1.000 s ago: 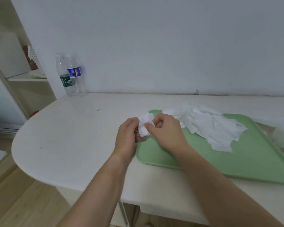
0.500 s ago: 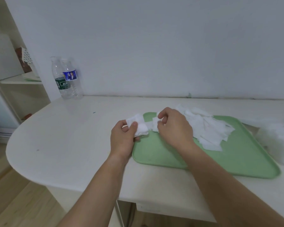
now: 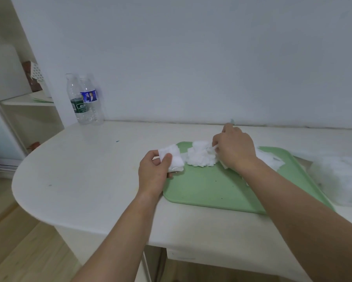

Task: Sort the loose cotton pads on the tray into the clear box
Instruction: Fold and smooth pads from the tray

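A green tray (image 3: 207,190) lies on the white table, with a heap of loose white cotton pads (image 3: 201,156) across its far side. My left hand (image 3: 153,171) grips a small stack of cotton pads (image 3: 172,157) between thumb and fingers, just off the tray's near-left corner. My right hand (image 3: 235,150) is curled over the heap and pinches a pad at its top; it hides the middle of the heap. More pads (image 3: 272,159) show beyond my right wrist. The clear box (image 3: 341,180) stands right of the tray, blurred, with white pads inside.
Two clear water bottles (image 3: 85,100) stand at the table's far left against the wall. A shelf unit (image 3: 26,102) is beyond the table's left end. The table's rounded edge (image 3: 28,200) curves at the left, with wooden floor below.
My right hand has moved away from the left one, rightwards and farther onto the heap. My left hand holds its stack nearly still at the tray's corner. The view has shifted slightly.
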Demonstrator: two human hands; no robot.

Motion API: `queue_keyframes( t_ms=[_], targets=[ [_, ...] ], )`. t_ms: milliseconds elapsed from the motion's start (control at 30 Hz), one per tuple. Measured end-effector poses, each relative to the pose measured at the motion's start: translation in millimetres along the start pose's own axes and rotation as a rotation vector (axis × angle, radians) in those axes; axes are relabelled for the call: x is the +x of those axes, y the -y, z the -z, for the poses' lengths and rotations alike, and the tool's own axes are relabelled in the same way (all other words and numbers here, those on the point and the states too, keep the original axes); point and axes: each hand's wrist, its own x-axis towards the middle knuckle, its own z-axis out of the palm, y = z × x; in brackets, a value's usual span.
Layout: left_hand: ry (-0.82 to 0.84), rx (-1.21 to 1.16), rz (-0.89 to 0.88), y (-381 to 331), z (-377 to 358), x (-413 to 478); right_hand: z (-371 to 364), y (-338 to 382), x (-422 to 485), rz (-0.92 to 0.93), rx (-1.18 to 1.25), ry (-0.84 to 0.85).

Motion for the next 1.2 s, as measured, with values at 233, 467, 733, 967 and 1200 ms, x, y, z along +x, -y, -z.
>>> queue_keyframes(
  t_ms=[233,467,733,967,1200],
  targets=[
    [-0.002,0.010,-0.006,1.6,-1.1,2.0,16.5,-12.2,-0.1,-0.010,0.369,-0.128],
    [0.001,0.035,-0.026,1.1,-1.5,1.1,32.4,-2.2,-3.3,-0.138,0.928,-0.189],
    [-0.004,0.043,-0.038,2.0,-1.2,1.7,26.8,41.4,-21.9,-0.332,1.637,0.277],
    [-0.006,0.049,-0.047,1.3,-1.7,0.5,9.0,65.4,-32.7,-0.452,1.895,0.396],
    [-0.003,0.051,-0.054,-0.2,-2.6,-1.7,8.1,83.7,-37.2,-0.390,2.128,0.309]
  ],
)
